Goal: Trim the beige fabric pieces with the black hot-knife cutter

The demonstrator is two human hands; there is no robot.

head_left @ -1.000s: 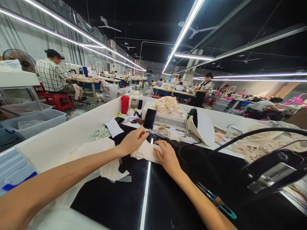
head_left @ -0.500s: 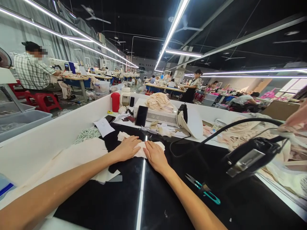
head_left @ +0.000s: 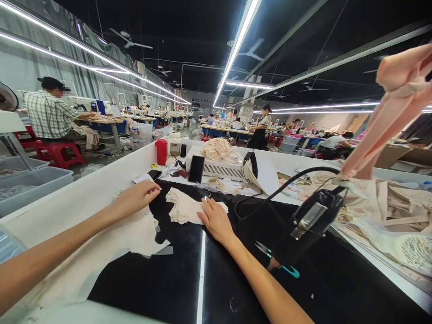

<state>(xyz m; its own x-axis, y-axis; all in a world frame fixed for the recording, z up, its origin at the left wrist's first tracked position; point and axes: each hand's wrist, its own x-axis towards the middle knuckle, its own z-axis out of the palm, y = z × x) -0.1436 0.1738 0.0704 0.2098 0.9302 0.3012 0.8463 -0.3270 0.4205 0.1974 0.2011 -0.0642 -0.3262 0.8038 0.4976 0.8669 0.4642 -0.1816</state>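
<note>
My right hand (head_left: 216, 219) lies flat, fingers stretched out, on a small stack of cream fabric pieces (head_left: 184, 207) on the black tabletop (head_left: 162, 288). To the left, my left hand (head_left: 137, 198) hovers over the upper end of a larger cream fabric pile (head_left: 135, 234). Its fingers are loosely bent and a little apart, with nothing visible in them. Teal-handled thread snips (head_left: 278, 261) rest on the table to the right of my right forearm. Pale green cord, mostly hidden, lies behind my left hand.
A black device with a metal plate (head_left: 313, 216) hangs at the right on a thick cable, beside pink fabric strips (head_left: 388, 121). A white box (head_left: 226, 168) bearing folded cream fabric (head_left: 219, 150), a phone (head_left: 196, 169) and a red container (head_left: 161, 152) stand at the back. White side walls (head_left: 84, 193) edge the table.
My left hand has lifted off the small fabric stack and moved left over the larger pile. My right hand stays on the stack. The view has shifted slightly, bringing pink strips into sight.
</note>
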